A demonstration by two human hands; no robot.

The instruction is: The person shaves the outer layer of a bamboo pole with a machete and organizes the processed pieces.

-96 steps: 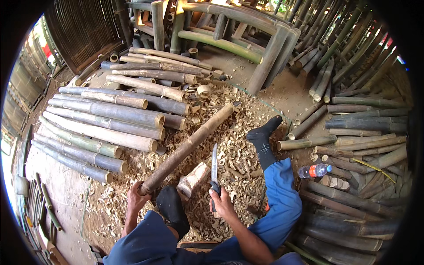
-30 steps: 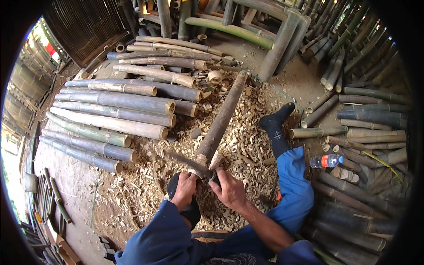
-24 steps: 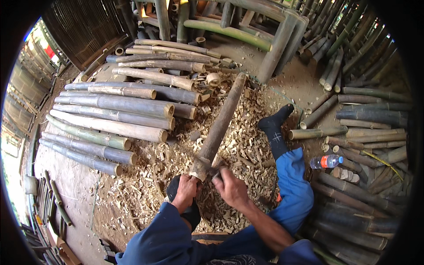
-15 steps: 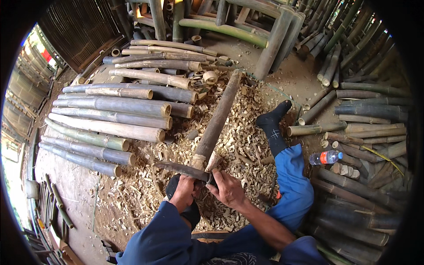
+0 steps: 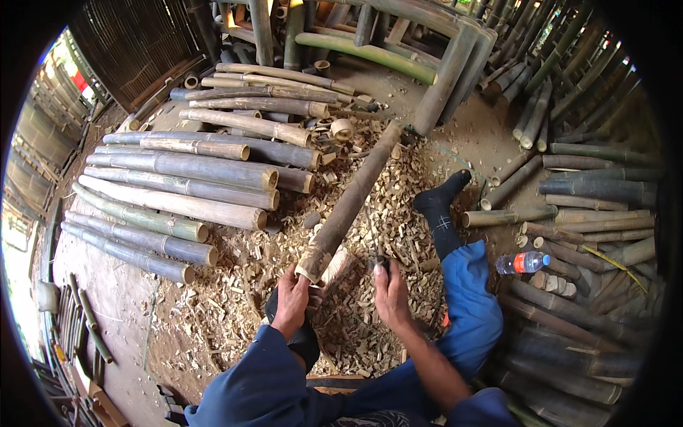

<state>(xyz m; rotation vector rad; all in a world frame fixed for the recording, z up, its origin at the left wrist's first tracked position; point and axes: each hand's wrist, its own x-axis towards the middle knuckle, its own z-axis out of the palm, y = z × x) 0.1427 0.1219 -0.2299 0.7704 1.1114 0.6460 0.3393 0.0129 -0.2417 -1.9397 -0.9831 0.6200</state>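
Note:
A long brown-grey bamboo pole (image 5: 350,205) slants away from me over the wood chips, its cut hollow end nearest me. My left hand (image 5: 291,302) is closed round that near end. Beneath the pole's near part a pale chopped wood block (image 5: 339,269) shows. To the right of the pole, apart from it, my right hand (image 5: 390,290) is closed on the dark handle of a machete (image 5: 375,240). Its blade points away from me and is seen nearly edge-on, so it is hard to make out against the chips.
Cut bamboo poles (image 5: 181,188) lie in rows at the left. More bamboo pieces (image 5: 597,192) are stacked at the right, near a plastic bottle (image 5: 523,262). Wood chips (image 5: 249,299) cover the ground round my outstretched leg (image 5: 466,285). Bamboo frames (image 5: 455,71) stand at the back.
The machete blade, which lay crosswise over the pole's near end, now points away on the right. My right hand has moved right, apart from my left. The pole's near end has shifted slightly.

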